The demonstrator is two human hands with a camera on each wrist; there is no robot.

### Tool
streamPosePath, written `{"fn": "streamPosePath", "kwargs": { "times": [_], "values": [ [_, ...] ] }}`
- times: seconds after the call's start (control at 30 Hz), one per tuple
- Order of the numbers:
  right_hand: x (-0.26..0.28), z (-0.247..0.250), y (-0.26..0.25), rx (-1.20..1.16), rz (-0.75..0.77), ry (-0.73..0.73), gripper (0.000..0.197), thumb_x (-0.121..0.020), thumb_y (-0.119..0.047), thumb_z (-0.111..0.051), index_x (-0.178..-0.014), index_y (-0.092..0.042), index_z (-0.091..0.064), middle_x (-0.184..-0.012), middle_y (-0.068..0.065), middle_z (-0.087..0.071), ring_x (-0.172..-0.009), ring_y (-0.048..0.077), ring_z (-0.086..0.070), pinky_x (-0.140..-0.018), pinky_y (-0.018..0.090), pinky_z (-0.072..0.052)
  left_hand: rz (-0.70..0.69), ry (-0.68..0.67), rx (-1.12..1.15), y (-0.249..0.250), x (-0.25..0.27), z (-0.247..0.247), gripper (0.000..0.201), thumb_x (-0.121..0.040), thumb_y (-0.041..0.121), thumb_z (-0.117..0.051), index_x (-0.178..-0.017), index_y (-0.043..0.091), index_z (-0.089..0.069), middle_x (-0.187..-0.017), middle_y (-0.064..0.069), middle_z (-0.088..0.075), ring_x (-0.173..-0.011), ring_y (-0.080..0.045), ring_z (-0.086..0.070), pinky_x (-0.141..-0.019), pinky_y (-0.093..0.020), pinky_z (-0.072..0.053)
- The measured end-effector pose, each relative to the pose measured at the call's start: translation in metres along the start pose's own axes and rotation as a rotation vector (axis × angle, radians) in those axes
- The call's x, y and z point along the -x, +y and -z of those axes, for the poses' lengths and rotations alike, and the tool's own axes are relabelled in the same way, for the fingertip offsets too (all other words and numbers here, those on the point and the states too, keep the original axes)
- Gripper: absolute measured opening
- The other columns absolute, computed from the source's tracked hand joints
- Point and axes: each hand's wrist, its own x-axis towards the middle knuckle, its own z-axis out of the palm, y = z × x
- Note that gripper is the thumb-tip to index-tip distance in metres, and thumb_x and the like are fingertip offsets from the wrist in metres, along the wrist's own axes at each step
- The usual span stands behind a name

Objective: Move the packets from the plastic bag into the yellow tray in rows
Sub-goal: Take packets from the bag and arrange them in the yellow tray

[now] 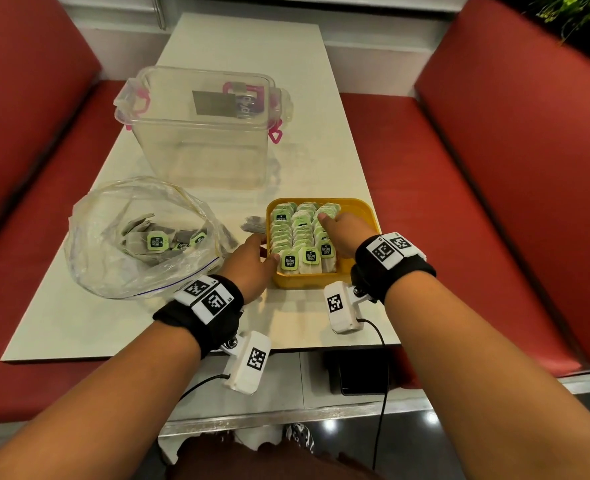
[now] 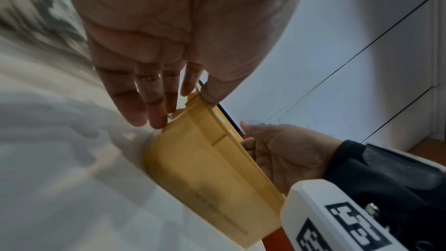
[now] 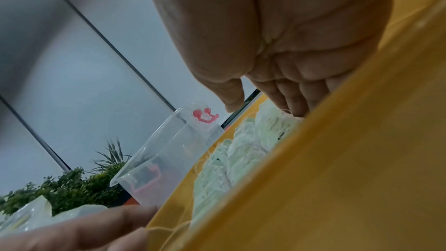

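The yellow tray [image 1: 359, 206] stands near the table's front and holds three rows of green-labelled packets [image 1: 295, 237]. My right hand [image 1: 325, 220] lies over the right row, its straight fingers [image 3: 289, 100] resting on the packets [image 3: 241, 156]. My left hand [image 1: 266, 249] is at the tray's left wall [image 2: 205, 169]: its straight fingers [image 2: 154, 114] touch the outside and the thumb lies on the rim. The clear plastic bag [image 1: 113, 271] sits open to the left with several packets [image 1: 156, 242] inside.
A loose grey packet [image 1: 253, 225] lies on the table between bag and tray. A big clear lidded container [image 1: 200, 150] with pink clips stands behind them. Red benches [image 1: 494, 168] flank the white table [image 1: 79, 323].
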Motion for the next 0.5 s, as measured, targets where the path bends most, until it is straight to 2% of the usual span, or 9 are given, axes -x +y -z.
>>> {"fn": "streamPosePath", "kwargs": {
  "times": [0.1,0.17,0.2,0.27,0.33,0.37,0.43,0.47,0.5],
  "values": [
    [-0.0039,-0.0007,-0.0007,-0.053,-0.020,-0.021,0.056,-0.101,-0.051,-0.024,-0.082,-0.006,-0.051,-0.079,0.010,-0.049,-0.081,0.027,-0.050,-0.068,0.030,-0.035,0.000,-0.006,-0.004,-0.0006,0.0003,0.0001,0.040,-0.098,0.030,-0.050,-0.134,0.015,-0.043,-0.122,-0.006,-0.061,-0.101,-0.031,-0.062,-0.087,-0.047,-0.052],
    [-0.0058,0.0006,-0.0023,-0.102,-0.026,-0.018,0.061,-0.101,-0.053,-0.020,-0.094,-0.004,-0.057,-0.086,0.014,-0.053,-0.082,0.027,-0.052,-0.071,0.031,-0.038,-0.003,-0.009,-0.006,-0.0014,0.0005,0.0004,0.040,-0.098,0.031,-0.050,-0.134,0.015,-0.043,-0.122,-0.007,-0.061,-0.101,-0.031,-0.062,-0.087,-0.049,-0.052],
    [-0.0065,0.0013,-0.0033,-0.117,-0.028,-0.007,0.064,-0.100,-0.053,-0.018,-0.092,-0.003,-0.057,-0.084,0.014,-0.053,-0.078,0.027,-0.052,-0.069,0.031,-0.038,-0.005,-0.012,-0.007,-0.0019,0.0004,0.0006,0.040,-0.098,0.031,-0.050,-0.134,0.015,-0.043,-0.123,-0.007,-0.060,-0.101,-0.031,-0.062,-0.087,-0.049,-0.052],
    [-0.0065,0.0024,-0.0059,-0.138,-0.036,0.033,0.066,-0.100,-0.055,-0.016,-0.071,-0.007,-0.050,-0.071,0.009,-0.049,-0.070,0.026,-0.049,-0.065,0.030,-0.036,-0.009,-0.018,-0.009,-0.0027,0.0004,0.0009,0.039,-0.098,0.031,-0.049,-0.134,0.015,-0.043,-0.122,-0.006,-0.060,-0.101,-0.030,-0.062,-0.088,-0.049,-0.052],
    [-0.0065,0.0028,-0.0083,-0.174,-0.031,0.046,0.065,-0.100,-0.056,-0.015,-0.066,-0.010,-0.047,-0.070,0.008,-0.049,-0.071,0.026,-0.049,-0.070,0.031,-0.037,-0.015,-0.016,-0.013,-0.0034,0.0002,0.0011,0.039,-0.098,0.031,-0.049,-0.134,0.015,-0.043,-0.122,-0.006,-0.060,-0.101,-0.029,-0.062,-0.087,-0.049,-0.052],
    [-0.0074,0.0023,-0.0085,-0.189,-0.019,0.040,0.067,-0.100,-0.055,-0.015,-0.073,-0.008,-0.054,-0.079,0.012,-0.057,-0.077,0.027,-0.053,-0.074,0.032,-0.039,-0.017,-0.015,-0.013,-0.0035,0.0000,0.0011,0.039,-0.098,0.031,-0.049,-0.134,0.015,-0.043,-0.122,-0.006,-0.060,-0.102,-0.029,-0.062,-0.087,-0.049,-0.052],
    [-0.0081,0.0004,-0.0086,-0.198,0.006,0.029,0.069,-0.100,-0.054,-0.016,-0.106,-0.003,-0.062,-0.110,0.018,-0.062,-0.098,0.031,-0.057,-0.086,0.035,-0.043,-0.018,-0.013,-0.014,-0.0035,-0.0004,0.0006,0.039,-0.098,0.030,-0.049,-0.133,0.015,-0.043,-0.123,-0.006,-0.060,-0.103,-0.029,-0.061,-0.088,-0.048,-0.052],
    [-0.0078,-0.0005,-0.0087,-0.197,0.009,0.032,0.070,-0.100,-0.054,-0.017,-0.117,-0.001,-0.059,-0.118,0.018,-0.061,-0.104,0.032,-0.057,-0.090,0.036,-0.043,-0.016,-0.013,-0.017,-0.0038,-0.0006,0.0005,0.039,-0.098,0.030,-0.049,-0.134,0.015,-0.043,-0.123,-0.006,-0.060,-0.104,-0.029,-0.061,-0.088,-0.048,-0.052],
    [-0.0083,-0.0012,-0.0084,-0.191,0.014,0.037,0.070,-0.100,-0.054,-0.017,-0.121,-0.001,-0.057,-0.119,0.018,-0.061,-0.105,0.032,-0.057,-0.091,0.037,-0.043,-0.017,-0.013,-0.022,-0.0037,-0.0008,0.0003,0.040,-0.098,0.030,-0.049,-0.134,0.015,-0.043,-0.123,-0.006,-0.060,-0.105,-0.028,-0.060,-0.089,-0.047,-0.051]
  ]
}}
